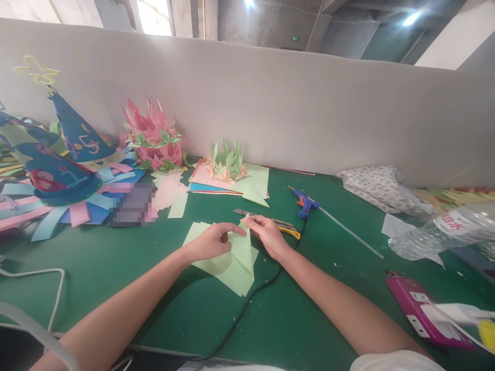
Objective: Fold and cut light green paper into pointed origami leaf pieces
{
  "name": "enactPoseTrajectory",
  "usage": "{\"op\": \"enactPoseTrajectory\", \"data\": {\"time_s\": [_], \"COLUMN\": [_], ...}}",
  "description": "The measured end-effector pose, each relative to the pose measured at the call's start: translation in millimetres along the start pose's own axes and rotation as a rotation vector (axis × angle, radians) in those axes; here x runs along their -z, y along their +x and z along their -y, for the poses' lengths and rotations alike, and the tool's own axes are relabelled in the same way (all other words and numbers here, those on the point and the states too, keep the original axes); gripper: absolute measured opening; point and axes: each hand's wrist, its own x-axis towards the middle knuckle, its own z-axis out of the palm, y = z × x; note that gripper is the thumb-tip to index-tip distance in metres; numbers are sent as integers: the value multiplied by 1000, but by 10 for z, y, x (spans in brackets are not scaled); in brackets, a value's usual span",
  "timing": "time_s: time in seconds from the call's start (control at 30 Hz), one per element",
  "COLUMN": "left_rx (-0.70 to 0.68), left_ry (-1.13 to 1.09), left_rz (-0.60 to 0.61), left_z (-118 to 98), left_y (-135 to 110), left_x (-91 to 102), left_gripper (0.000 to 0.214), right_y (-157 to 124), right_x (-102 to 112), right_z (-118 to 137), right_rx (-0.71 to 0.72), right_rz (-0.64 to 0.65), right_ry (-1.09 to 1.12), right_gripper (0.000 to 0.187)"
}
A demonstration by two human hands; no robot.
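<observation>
My right hand (267, 236) pinches the upper corner of a folded light green paper (243, 252), standing in a pointed shape. Bent around the other side, my left hand (211, 241) grips the same paper, its index finger laid across the fold; its lower fingers are partly hidden. Beneath it several light green sheets (228, 281) lie loosely stacked on the green table (301, 314). Just behind my right hand lies a utility knife (288, 227) with a yellow handle and its blade out. A blue hot glue gun (305, 202) with a long glue stick rests beyond.
At the back stand a green paper crown (227, 159) on coloured sheets and pink crowns (157, 136). Blue party hats (64, 172) are on the left. A plastic bottle (444, 232) and pink power strip (421, 309) lie right. A black cord (247, 301) crosses the front.
</observation>
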Motion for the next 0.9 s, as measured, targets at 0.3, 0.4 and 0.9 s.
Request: {"op": "enactPoseTrajectory", "data": {"time_s": [0.3,0.4,0.9], "left_rx": [15,22,12], "left_ry": [-31,-52,-23], "left_rz": [48,53,-14], "left_z": [-21,-18,-57], "left_y": [-22,-12,21], "left_x": [31,33,10], "left_gripper": [61,60,29], "right_y": [-29,-36,-33], "right_x": [-10,-14,1], "right_z": [42,61,84], "right_rx": [4,-7,-57], "right_rz": [6,17,19], "right_ry": [-42,-19,33], "right_gripper": [23,22,19]}}
